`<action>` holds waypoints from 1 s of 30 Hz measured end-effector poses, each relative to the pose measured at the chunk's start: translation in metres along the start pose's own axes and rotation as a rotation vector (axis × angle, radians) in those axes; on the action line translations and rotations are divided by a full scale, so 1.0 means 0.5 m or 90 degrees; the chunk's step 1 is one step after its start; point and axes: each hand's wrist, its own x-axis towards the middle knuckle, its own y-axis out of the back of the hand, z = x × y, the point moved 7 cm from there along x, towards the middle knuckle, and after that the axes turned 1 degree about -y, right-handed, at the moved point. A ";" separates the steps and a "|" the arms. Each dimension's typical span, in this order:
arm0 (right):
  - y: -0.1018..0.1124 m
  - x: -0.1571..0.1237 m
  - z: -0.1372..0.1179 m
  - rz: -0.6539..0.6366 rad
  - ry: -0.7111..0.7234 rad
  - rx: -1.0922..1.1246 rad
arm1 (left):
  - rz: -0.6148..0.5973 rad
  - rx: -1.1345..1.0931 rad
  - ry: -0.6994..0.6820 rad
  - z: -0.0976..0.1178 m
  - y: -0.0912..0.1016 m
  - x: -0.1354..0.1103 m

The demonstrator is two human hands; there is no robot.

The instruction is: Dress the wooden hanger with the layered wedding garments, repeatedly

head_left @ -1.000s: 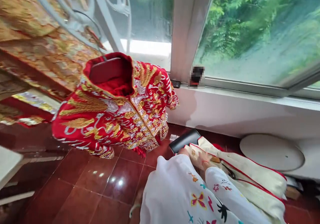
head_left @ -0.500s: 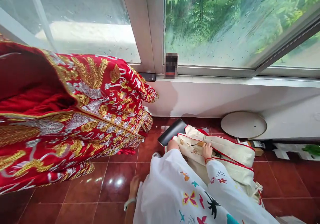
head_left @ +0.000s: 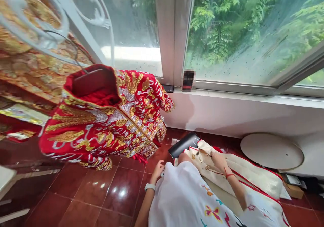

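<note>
My right hand, with a red cord at the wrist, reaches over cream cloth edged in red piping and printed with gold motifs. Its fingers look closed around a tan piece by the cloth's opening; what that piece is, I cannot make out. Beside my knee, my left hand, wearing a pale watch, holds nothing and has its fingers loosely apart. A black cylinder-like object lies at the near-left end of the cloth. My white printed garment covers my lap.
A red jacket with gold and silver embroidery hangs at left on a hanger. Window sill and wall run across the back, with a round white board leaning there. Reddish tiles cover the floor; furniture legs stand far left.
The view has turned left and up, bringing more of the hanging jacket and white metalwork into sight. My right forearm now shows bare, and my left hand has moved forward beside the knee.
</note>
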 end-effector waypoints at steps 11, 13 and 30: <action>0.139 -0.177 -0.384 -0.485 0.358 0.208 | 0.431 0.300 -0.420 0.229 0.156 -0.161; 0.155 -0.171 -0.434 -0.479 0.413 0.191 | 0.409 0.334 -0.454 0.229 0.191 -0.198; 0.330 -0.199 -0.965 -0.060 0.835 0.303 | 0.633 0.574 -0.528 0.471 0.431 -0.475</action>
